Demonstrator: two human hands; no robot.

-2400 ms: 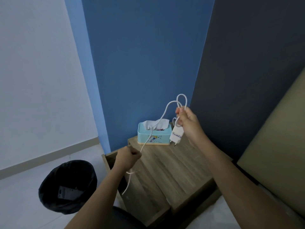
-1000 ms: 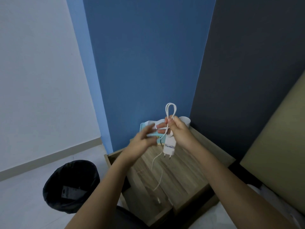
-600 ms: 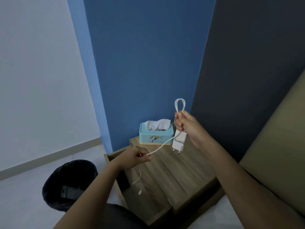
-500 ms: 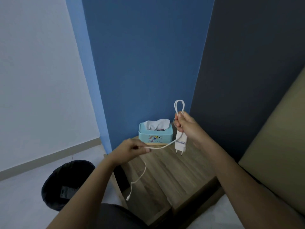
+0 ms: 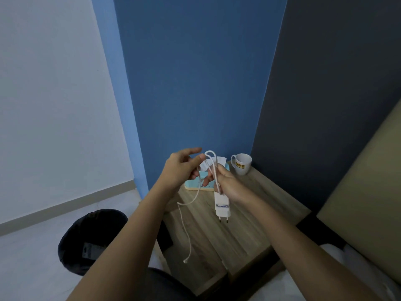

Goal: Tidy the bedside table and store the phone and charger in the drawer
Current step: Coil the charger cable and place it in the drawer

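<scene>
My right hand [image 5: 227,183] grips the white charger [image 5: 221,207] by its top, plug pins pointing down, with loops of its white cable [image 5: 188,227] bunched above the fist. My left hand [image 5: 182,168] pinches the cable at the top of the loops, close against the right hand. The loose cable end hangs down over the open drawer [image 5: 195,253] at the left of the wooden bedside table [image 5: 249,213]. No phone is visible.
A turquoise tissue box [image 5: 195,184] stands at the back of the table, partly hidden by my hands. A white mug [image 5: 241,163] sits in the back corner. A black bin [image 5: 91,237] stands on the floor to the left. A bed edge lies at the right.
My left hand has risen from table height to meet the right hand, adding a cable loop. The hanging cable tail is shorter. The mug has come into sight.
</scene>
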